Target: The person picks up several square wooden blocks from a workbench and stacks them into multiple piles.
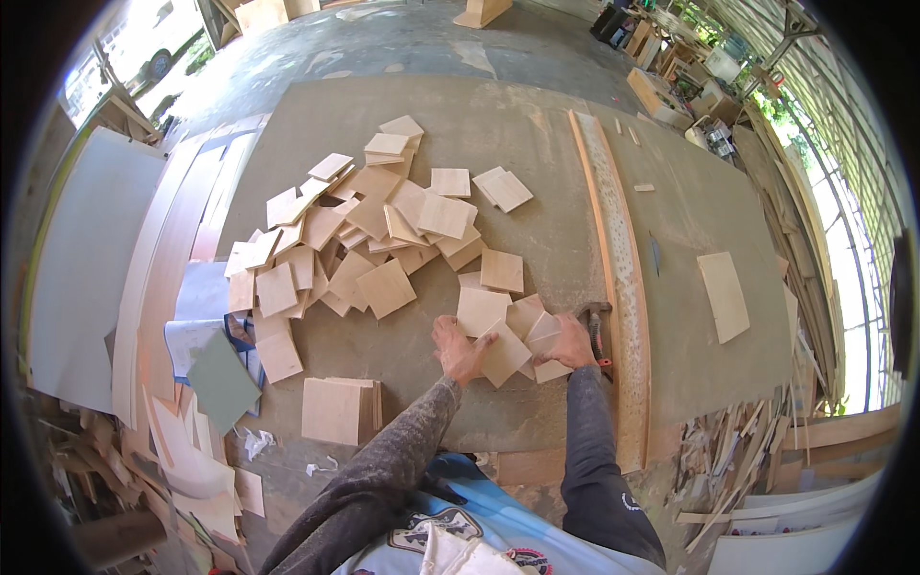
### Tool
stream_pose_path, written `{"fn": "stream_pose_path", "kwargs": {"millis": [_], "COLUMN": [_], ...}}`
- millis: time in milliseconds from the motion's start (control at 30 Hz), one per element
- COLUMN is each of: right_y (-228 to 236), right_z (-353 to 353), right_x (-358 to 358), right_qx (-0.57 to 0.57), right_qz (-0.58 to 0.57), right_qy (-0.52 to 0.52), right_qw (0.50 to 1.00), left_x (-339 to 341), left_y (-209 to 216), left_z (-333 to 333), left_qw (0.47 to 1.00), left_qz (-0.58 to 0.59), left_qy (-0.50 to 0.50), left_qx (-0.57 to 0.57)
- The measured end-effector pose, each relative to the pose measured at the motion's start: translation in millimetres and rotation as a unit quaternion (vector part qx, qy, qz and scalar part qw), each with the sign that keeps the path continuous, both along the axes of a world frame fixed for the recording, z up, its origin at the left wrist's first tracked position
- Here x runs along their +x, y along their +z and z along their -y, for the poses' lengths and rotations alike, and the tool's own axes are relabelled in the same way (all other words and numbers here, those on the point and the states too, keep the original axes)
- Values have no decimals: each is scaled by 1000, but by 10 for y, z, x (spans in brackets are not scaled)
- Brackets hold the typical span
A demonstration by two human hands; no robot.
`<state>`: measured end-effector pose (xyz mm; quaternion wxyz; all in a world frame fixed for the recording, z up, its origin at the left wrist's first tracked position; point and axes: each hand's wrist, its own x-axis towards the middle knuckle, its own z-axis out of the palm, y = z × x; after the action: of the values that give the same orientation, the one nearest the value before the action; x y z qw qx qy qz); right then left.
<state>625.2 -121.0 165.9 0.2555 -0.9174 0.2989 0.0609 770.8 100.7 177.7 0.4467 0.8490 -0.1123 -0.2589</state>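
Note:
My left hand (460,350) is closed at the left edge of a small cluster of thin plywood squares, its thumb lying on the corner of one square (505,356). Facing it, my right hand (572,343) grips the right side of the same cluster, where tilted squares (543,331) overlap. Just beyond my hands more squares (482,309) lie against the cluster. Farther left spreads a large loose heap of squares (369,206). A neat stack of squares (331,410) stands near the table's front edge, left of my left forearm. Fingertips under the wood are hidden.
A long wooden strip (613,278) runs front to back right of my right hand, with a clamp (596,331) beside it. A lone plywood panel (724,297) lies farther right. Papers and a green sheet (223,381) are at left. Wood scraps (733,470) pile up at right.

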Motion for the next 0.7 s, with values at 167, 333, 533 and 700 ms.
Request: {"fn": "stream_pose_path", "kwargs": {"millis": [167,333,533,700], "right_y": [-110,-121,174,751], "right_z": [-10,-105,-114,-242], "right_x": [-267,-427,-569,-383], "right_qx": [91,313,312,364], "right_qz": [55,171,341,289], "right_qy": [-84,-144,-244,-181], "right_qw": [991,923,853,867], "left_x": [42,80,61,83], "left_y": [47,27,-112,-213], "left_z": [-27,-65,-53,-84], "left_qw": [999,998,998,994], "left_qz": [-5,-22,47,-1], "left_qy": [32,56,30,70], "left_qx": [-16,-25,-14,-81]}}
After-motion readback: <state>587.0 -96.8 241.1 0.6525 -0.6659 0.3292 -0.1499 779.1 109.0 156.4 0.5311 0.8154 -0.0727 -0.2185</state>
